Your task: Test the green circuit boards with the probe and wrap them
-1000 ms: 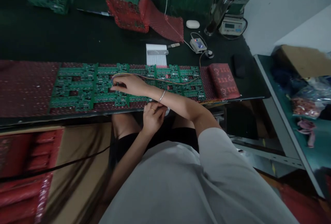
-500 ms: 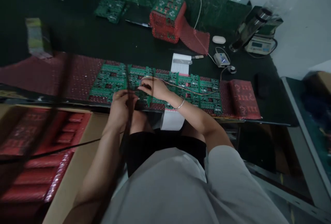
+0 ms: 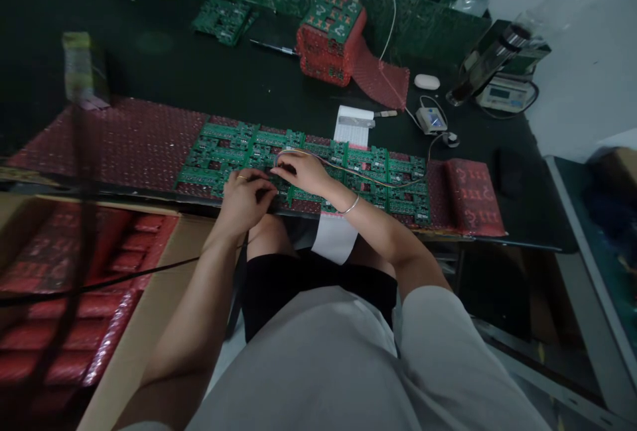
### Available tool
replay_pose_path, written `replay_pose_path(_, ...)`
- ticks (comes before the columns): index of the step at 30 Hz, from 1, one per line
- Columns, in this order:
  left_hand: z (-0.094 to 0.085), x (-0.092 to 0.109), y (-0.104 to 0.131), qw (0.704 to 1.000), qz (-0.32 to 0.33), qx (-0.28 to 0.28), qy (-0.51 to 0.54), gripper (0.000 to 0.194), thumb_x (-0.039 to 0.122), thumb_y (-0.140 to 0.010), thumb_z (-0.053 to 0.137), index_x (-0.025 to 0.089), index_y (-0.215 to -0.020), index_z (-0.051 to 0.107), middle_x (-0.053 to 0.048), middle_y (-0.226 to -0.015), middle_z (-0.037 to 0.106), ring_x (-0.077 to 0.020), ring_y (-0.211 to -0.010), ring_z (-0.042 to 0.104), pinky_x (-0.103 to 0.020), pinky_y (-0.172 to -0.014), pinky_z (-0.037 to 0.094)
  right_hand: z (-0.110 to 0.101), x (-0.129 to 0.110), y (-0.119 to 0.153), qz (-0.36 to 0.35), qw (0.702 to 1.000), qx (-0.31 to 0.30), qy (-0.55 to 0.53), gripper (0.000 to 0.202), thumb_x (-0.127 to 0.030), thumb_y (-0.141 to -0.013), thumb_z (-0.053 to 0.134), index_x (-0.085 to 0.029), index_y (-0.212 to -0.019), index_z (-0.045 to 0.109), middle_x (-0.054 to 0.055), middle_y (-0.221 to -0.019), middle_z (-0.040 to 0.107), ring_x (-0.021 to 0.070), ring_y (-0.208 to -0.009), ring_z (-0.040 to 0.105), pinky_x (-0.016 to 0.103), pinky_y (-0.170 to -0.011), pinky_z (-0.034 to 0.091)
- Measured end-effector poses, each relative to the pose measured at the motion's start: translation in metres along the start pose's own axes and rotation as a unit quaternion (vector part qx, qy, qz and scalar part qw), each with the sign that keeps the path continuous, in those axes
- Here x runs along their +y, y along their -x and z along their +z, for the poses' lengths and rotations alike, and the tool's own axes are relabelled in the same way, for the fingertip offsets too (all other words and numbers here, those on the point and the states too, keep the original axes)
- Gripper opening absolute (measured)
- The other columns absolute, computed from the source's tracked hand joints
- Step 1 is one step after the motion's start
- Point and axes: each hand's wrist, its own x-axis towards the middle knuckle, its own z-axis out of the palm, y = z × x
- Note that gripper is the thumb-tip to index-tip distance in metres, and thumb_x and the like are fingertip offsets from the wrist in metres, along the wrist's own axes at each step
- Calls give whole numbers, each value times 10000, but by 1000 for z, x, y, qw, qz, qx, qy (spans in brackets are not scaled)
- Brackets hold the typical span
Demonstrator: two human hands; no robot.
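A row of green circuit boards [image 3: 226, 136] lies on red bubble wrap [image 3: 149, 132] along the table's front edge. Over the front of the boards, my left hand [image 3: 243, 200] has its thumb and fingertips drawn together; whatever is between them is too small to make out. Just right of it, my right hand [image 3: 304, 172] is closed in a pinch around thin wires [image 3: 358, 171], which loop past the thumb and trail rightward across the boards to a small white device [image 3: 430, 119]. The wire ends are hidden by my fingers.
At my left stands a cardboard box [image 3: 164, 265] with red-wrapped packs. A red-wrapped block [image 3: 475, 195] rests at the right end. Behind are a wrapped board stack [image 3: 328, 40], a pen [image 3: 273, 47], a paper pad [image 3: 354, 127] and a tall flask [image 3: 490, 63].
My left fingertips have shifted slightly rightward, nearer my right hand. The whole view has moved a little, and the dark strap at left hangs farther left. My right hand keeps its pinch.
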Motion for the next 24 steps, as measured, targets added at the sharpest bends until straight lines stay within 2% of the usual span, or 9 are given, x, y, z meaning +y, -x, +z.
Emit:
replay_pose_path(3,0,3,0,999,15,21,-21,144,340,-888,640,266,-836,753,-110,-1118,743,-365,-1087,633,-575,-1004,502,-2,-2,0,2,1000,4,-5,221,-382,-1085,611,-190,-1066,719,110,-1218,744,228,-1200,657,359,-1063,479)
replay_pose_path(7,-4,16,13,999,19,33,-39,164,341,-951,643,275,-1015,778,-97,-1147,769,-348,-1076,666,-530,-960,523,-4,-6,1,14,1000,5,1,234,-388,-1087,608,-186,-1047,720,97,-1152,752,225,-1142,663,354,-1026,475)
replay_pose_path(10,-3,28,32,998,38,32,-38,239,348,-1027,577,275,-1110,789,-96,-1265,766,-351,-1214,669,-542,-1013,518,-5,-12,1,31,1000,3,5,294,-438,-1079,618,-180,-979,716,85,-1044,750,217,-1056,668,335,-967,477)
replay_pose_path(13,1,35,47,997,57,33,-44,308,355,-1063,535,242,-1225,772,-130,-1404,714,-379,-1374,602,-593,-1092,486,-8,-16,-4,35,999,19,-8,325,-427,-1081,619,-181,-888,706,73,-975,741,206,-999,671,315,-934,477)
replay_pose_path(17,7,36,51,995,68,37,-61,359,402,-1082,504,197,-1228,761,-155,-1435,693,-394,-1381,598,-592,-1089,496,-13,-21,-21,12,997,35,-64,281,-320,-1098,583,-172,-896,711,69,-1028,752,183,-999,677,298,-961,486)
replay_pose_path(24,8,36,50,996,63,52,-42,320,381,-1048,557,207,-1220,763,-166,-1422,691,-399,-1381,595,-607,-1095,505,-7,-29,-41,15,998,-19,-57,144,-181,-1062,605,-156,-1030,743,89,-1145,770,203,-1106,690,330,-1042,486)
